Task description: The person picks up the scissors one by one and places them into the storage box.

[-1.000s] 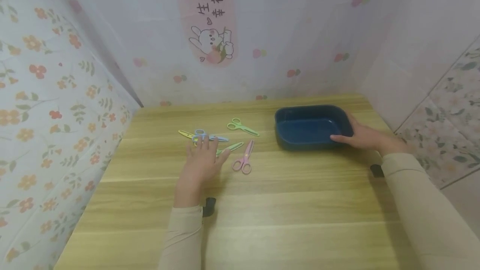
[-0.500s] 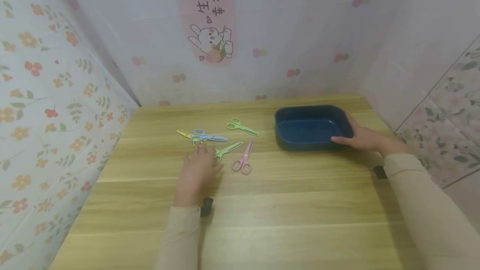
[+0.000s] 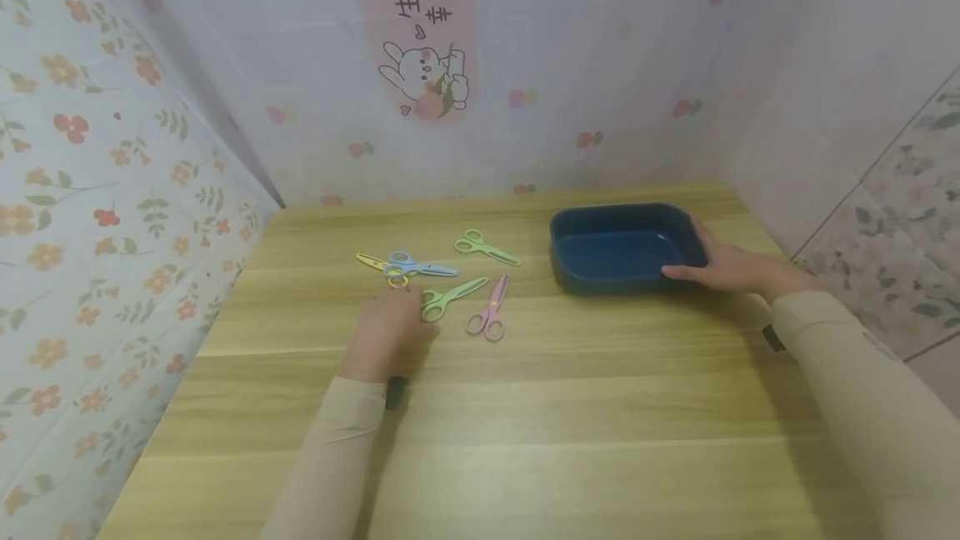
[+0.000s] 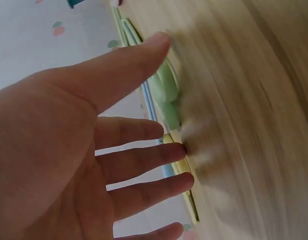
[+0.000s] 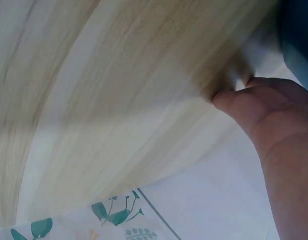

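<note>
My left hand [image 3: 386, 327] is low over the table just in front of the scissors, its fingers spread and nearly straight in the left wrist view. Nearest to it are green scissors [image 3: 450, 299] and yellow scissors [image 3: 371, 260]. Blue scissors [image 3: 423, 269] lie across the yellow pair. To the right are pink scissors [image 3: 492, 307], and farther back another green pair [image 3: 487, 248]. At the right, my right hand [image 3: 731, 267] grips the end of a dark blue rectangular bin [image 3: 626, 283], thumb along its front side. The bin stands upright; its visible inside holds nothing.
A wood-grain table [image 3: 570, 415] carries everything. Behind it hangs a pale curtain [image 3: 615, 65] printed with fruit and a rabbit. A floral curtain [image 3: 90, 190] closes the left side, and patterned panels [image 3: 900, 215] stand on the right.
My left hand has drawn back a little toward me from above the scissors and come lower. The right hand stays on the bin, and the scissors lie where they were.
</note>
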`<state>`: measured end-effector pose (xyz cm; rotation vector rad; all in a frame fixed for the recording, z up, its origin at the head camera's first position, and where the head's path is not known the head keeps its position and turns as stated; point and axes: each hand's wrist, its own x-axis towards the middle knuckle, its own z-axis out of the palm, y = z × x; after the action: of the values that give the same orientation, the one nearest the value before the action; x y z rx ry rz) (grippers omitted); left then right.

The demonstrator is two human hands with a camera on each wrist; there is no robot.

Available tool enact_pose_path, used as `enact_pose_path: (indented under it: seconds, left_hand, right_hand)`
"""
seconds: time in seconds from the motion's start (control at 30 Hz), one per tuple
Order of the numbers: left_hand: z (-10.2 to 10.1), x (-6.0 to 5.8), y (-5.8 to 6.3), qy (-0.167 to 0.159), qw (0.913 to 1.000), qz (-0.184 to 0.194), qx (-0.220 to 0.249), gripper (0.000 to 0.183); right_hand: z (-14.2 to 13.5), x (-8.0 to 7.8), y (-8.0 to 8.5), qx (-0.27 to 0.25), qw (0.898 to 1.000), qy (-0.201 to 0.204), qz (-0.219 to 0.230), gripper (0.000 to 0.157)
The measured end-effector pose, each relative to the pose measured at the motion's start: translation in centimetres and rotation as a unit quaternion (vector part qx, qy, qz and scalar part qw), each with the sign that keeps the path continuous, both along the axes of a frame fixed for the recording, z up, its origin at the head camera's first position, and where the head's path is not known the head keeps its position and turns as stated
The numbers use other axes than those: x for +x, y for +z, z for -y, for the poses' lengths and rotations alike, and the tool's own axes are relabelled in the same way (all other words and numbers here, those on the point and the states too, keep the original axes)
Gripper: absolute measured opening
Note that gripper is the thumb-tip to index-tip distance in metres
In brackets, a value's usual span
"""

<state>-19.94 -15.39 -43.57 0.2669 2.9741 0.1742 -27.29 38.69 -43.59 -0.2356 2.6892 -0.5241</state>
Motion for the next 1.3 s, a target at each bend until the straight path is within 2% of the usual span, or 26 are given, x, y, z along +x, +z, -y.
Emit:
enact_pose_path:
  seconds: [0.27, 0.4, 0.6, 0.8, 0.97, 1.3]
  left_hand:
    - [0.1, 0.2, -0.1, -0.031, 0.9994, -0.012, -0.005, 0.038]
    - [0.4, 0.1, -0.2, -0.024, 0.9997, 0.003, -0.005, 0.041]
    - [0.5, -0.9, -0.1, -0.008, 0.9998, 0.019, -0.003, 0.049]
    - [0.5, -1.6, -0.3, 0.001, 0.9997, 0.021, 0.011, 0.044]
    - [0.4, -1.9, -0.5, -0.005, 0.9999, 0.016, 0.0, 0.04]
    - [-0.3, -1.9, 0.5, -0.019, 0.9995, 0.012, -0.022, 0.04]
  right_hand:
    - [-0.4, -0.3, -0.6, 0.001, 1.0, -0.003, 0.0, 0.128]
    - [-0.1, -0.2, -0.5, 0.005, 1.0, 0.001, -0.01, 0.128]
    - [0.1, 0.1, 0.1, 0.004, 1.0, 0.002, -0.005, 0.128]
    - [-0.1, 0.1, 0.0, -0.017, 1.0, 0.001, 0.008, 0.126]
    - [0.0, 0.1, -0.1, -0.036, 0.999, 0.0, 0.015, 0.126]
    - [0.0, 0.0, 0.2, -0.032, 0.999, 0.004, 0.01, 0.126]
